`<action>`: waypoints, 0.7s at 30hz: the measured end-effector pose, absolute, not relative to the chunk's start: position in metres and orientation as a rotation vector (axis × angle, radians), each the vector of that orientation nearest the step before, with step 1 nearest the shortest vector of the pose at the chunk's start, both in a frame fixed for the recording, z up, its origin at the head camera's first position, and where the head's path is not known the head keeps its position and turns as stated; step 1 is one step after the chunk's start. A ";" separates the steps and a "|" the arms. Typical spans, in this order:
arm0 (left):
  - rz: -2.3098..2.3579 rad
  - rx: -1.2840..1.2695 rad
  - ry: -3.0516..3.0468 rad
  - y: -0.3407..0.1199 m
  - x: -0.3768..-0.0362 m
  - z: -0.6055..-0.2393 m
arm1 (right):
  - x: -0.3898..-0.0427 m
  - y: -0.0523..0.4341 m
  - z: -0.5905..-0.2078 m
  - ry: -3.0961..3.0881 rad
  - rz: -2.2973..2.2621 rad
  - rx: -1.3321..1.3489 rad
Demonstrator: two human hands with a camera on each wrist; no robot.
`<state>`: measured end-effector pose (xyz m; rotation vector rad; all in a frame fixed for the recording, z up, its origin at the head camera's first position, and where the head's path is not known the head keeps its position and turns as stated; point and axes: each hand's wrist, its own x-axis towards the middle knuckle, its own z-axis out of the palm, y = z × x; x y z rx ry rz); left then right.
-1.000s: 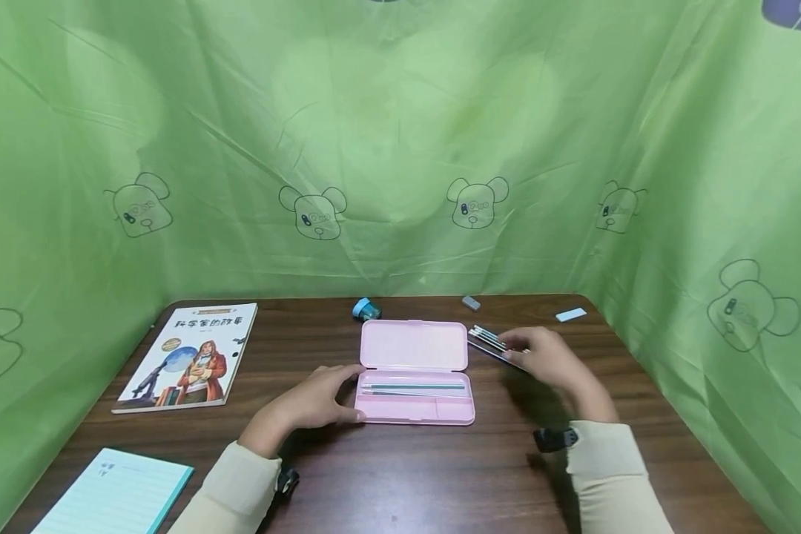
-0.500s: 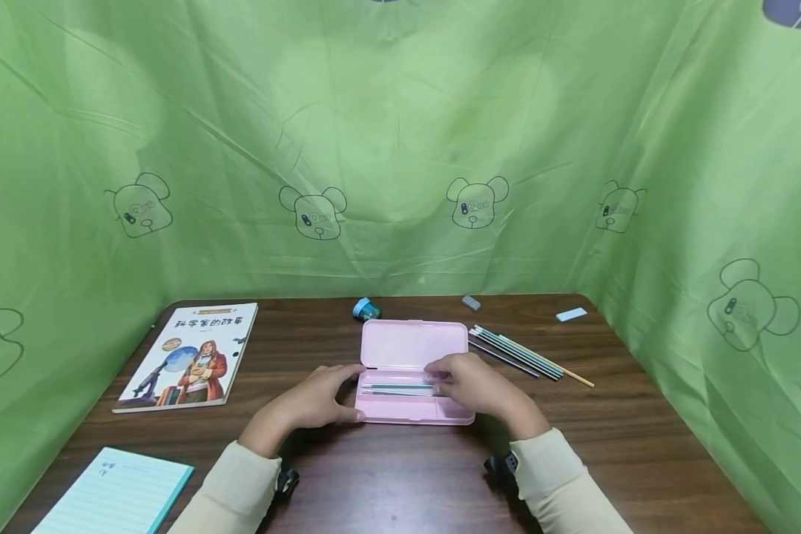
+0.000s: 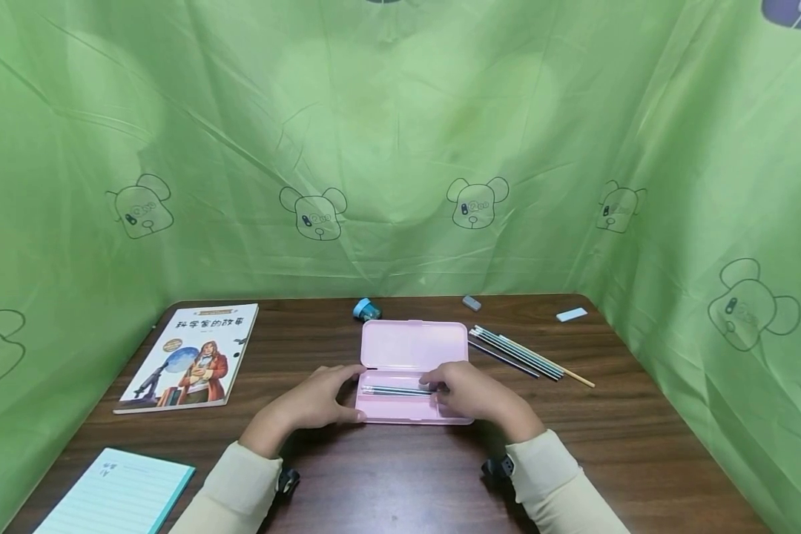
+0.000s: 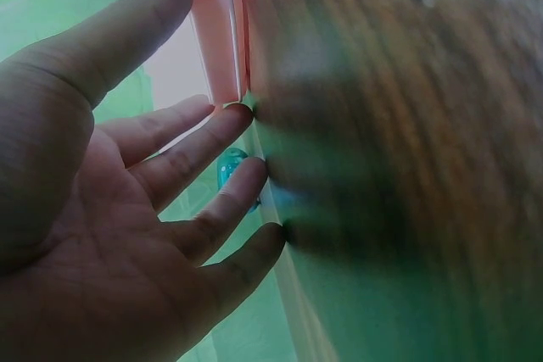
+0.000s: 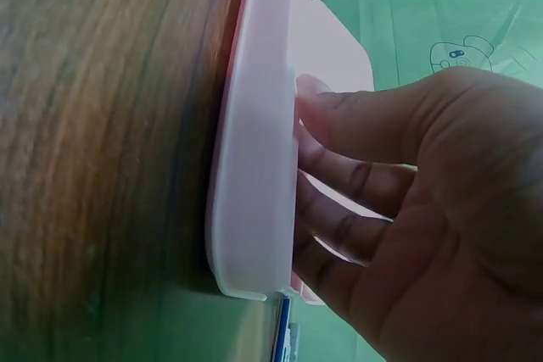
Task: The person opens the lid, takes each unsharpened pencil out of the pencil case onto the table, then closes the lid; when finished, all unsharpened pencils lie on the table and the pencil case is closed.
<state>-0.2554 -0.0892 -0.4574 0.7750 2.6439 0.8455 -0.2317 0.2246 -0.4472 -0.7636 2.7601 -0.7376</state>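
Note:
An open pink pencil case (image 3: 400, 411) lies on the table with its lid folded back. Several slim pencils (image 3: 394, 391) lie side by side in its long compartment. My left hand (image 3: 317, 397) steadies the case's left end, thumb at the front corner and forefinger near the hinge; in the left wrist view its fingers (image 4: 199, 158) are spread and relaxed. My right hand (image 3: 477, 393) reaches into the right part of the case, its curled fingers at the pencils' right ends. In the right wrist view the case wall (image 5: 254, 150) hides those fingertips.
More pencils (image 3: 517, 354) lie slanted right of the case, one with a tan shaft. Behind stand a blue sharpener (image 3: 366, 309), a grey eraser (image 3: 471, 302) and a pale blue eraser (image 3: 571, 314). At left are a book (image 3: 190, 360) and a lined notepad (image 3: 116, 489).
My right hand has come left from the loose pencils into the case. The pencils inside have shifted closer together, slightly toward the front. My left hand stays at the case's left end.

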 end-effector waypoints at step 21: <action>0.845 0.818 2.641 -0.091 -0.256 -0.458 | -0.237 0.234 -0.451 2.703 -0.988 -0.746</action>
